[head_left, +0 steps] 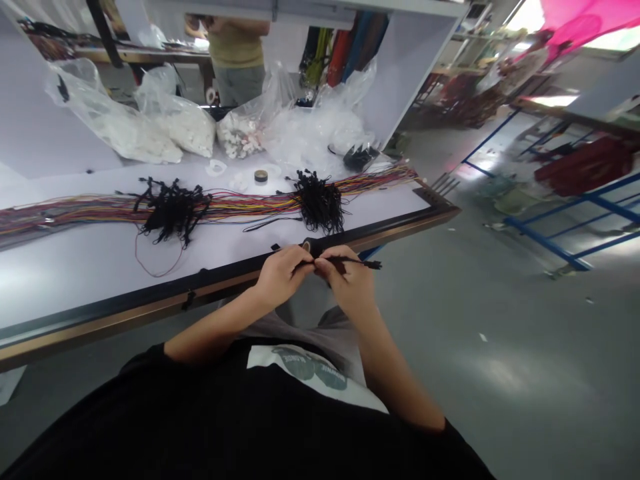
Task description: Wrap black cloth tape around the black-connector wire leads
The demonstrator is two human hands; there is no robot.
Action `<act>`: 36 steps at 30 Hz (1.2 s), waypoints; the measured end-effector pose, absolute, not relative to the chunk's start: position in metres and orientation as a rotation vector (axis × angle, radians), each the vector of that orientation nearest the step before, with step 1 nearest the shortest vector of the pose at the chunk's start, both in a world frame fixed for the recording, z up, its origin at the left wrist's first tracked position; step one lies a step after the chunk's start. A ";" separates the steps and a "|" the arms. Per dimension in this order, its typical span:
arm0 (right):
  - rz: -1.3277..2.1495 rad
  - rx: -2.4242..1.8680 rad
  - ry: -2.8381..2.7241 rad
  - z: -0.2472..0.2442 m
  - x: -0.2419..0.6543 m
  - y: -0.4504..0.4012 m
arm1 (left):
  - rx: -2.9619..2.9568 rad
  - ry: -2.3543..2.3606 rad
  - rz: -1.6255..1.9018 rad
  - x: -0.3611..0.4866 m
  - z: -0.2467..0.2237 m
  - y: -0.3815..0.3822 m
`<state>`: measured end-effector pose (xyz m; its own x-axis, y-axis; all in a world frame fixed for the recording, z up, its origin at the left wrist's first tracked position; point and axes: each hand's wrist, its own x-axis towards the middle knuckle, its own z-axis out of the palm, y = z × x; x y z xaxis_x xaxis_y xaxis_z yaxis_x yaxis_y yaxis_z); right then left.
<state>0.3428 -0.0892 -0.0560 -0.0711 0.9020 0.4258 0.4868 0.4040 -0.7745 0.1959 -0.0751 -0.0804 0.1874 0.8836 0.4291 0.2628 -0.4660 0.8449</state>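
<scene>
Both hands meet just past the front edge of the white table (220, 250). My left hand (285, 275) pinches one end of a thin black cable, and my right hand (347, 277) is closed on the same black cable (370, 264), whose connector end sticks out to the right. Against the fingertips, at the table edge, sits a roll of black tape (312, 246). Beyond the hands a pile of black connectors (320, 202) rests on a long bundle of coloured wires (250, 205). Another black pile (173, 210) lies farther left on the bundle.
Clear plastic bags (185, 127) of white parts stand along the back of the table. A small tape roll (261, 176) lies before them. Across the table a person (237, 53) stands. Blue-framed racks (550, 243) are at the right.
</scene>
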 end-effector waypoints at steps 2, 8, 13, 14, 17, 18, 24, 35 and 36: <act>0.413 -1.202 -1.755 -0.058 0.345 -0.088 | 1.645 1.094 1.282 0.195 -0.079 -0.076; 0.324 -1.059 -1.947 -0.054 0.345 -0.092 | 1.130 0.817 0.961 0.188 -0.064 -0.071; 0.622 -1.193 -1.629 -0.060 0.338 -0.094 | 1.147 0.804 1.034 0.187 -0.070 -0.078; 0.696 -1.242 -1.512 -0.063 0.338 -0.092 | 1.191 0.806 1.084 0.185 -0.072 -0.081; 0.834 -1.307 -1.304 -0.067 0.342 -0.086 | 1.488 0.806 1.086 0.174 -0.074 -0.086; 0.847 -1.315 -1.324 -0.065 0.345 -0.085 | 1.599 0.777 1.015 0.169 -0.073 -0.086; 0.763 -1.300 -1.608 -0.047 0.347 -0.093 | 1.701 0.799 0.926 0.168 -0.071 -0.075; 0.607 -1.311 -1.590 -0.054 0.338 -0.096 | 1.562 1.044 1.305 0.191 -0.077 -0.085; 0.575 -1.315 -1.597 -0.052 0.339 -0.096 | 1.419 1.025 1.288 0.190 -0.074 -0.084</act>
